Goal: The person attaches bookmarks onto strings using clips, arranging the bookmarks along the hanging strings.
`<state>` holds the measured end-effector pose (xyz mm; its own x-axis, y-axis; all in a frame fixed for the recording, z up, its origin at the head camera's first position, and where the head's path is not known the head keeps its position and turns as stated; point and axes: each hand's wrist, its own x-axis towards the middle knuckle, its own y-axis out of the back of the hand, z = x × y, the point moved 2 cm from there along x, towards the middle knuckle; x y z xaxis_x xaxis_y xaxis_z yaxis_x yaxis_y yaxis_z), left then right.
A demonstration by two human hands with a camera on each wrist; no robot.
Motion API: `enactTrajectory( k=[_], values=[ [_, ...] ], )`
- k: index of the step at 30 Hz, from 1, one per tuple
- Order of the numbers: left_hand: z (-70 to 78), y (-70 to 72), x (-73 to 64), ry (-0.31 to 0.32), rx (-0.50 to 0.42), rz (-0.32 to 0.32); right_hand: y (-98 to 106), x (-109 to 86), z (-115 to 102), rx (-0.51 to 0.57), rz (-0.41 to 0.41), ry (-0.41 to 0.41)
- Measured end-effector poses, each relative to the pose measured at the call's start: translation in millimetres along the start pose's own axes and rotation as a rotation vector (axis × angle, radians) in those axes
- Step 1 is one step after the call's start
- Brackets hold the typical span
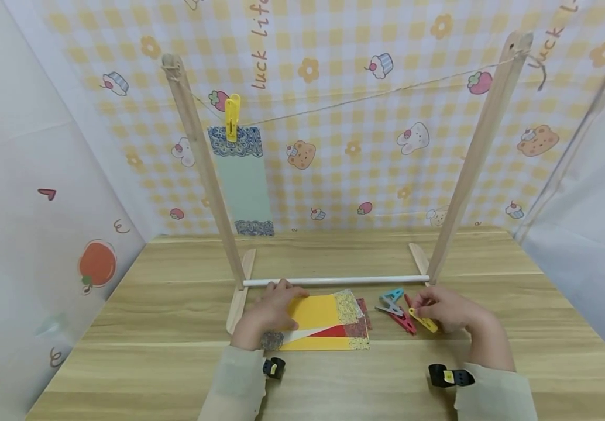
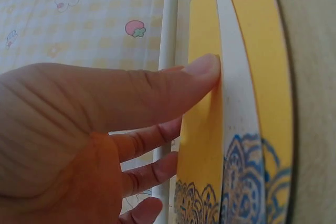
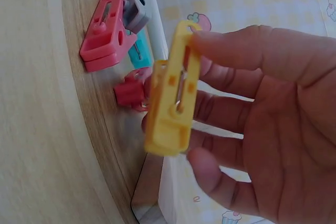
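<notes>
so, yellow clip [image 1: 426, 322] in pinch of right hand [image 1: 446, 310]

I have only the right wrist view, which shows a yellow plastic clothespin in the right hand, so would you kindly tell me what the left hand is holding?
Observer: The left hand grips a yellow rectangular card with patterned ends, uppermost of several overlapping cards.
Operator: Thank you; is anything hanging up at the moment?
Observer: Yes, a pale green rectangular card with blue patterned ends hangs from the thin tan twine by another yellow plastic clothespin.
Operator: And which end of the twine is that nearer?
Observer: The left end, beside the left upright wooden post.
</notes>
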<state>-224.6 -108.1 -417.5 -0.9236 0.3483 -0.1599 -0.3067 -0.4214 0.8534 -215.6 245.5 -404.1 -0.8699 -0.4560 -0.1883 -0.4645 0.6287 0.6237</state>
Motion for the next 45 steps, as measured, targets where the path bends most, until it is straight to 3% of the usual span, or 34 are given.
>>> enactTrajectory(
  k=[4, 14, 22, 31, 37, 45],
  values=[
    [0.4, 1.0, 0.4, -0.003, 0.029, 0.013, 1.3, 2.7, 1.3, 0.012, 0.04, 0.019],
    [-0.3, 1.1, 1.3, -0.024, -0.011, 0.001, 2.5, 5.7, 3.0, 0.056, 0.079, 0.064],
    [0.6, 0.2, 2.5, -0.033, 0.034, 0.012, 4.5, 5.3, 3.4, 0.124, 0.159, 0.042],
    [1.8, 7.3, -0.5, -0.071, 0.005, 0.041, 6.4, 7.1, 3.0, 0.079, 0.166, 0.056],
    [3.2, 10.2, -1.6, -0.121, -0.031, 0.018, 5.2, 7.5, 1.0, 0.054, 0.192, 0.044],
    [7.0, 14.6, -6.4, -0.138, -0.063, 0.01, 5.5, 9.8, -3.2, 0.071, 0.195, 0.078]
  ],
)
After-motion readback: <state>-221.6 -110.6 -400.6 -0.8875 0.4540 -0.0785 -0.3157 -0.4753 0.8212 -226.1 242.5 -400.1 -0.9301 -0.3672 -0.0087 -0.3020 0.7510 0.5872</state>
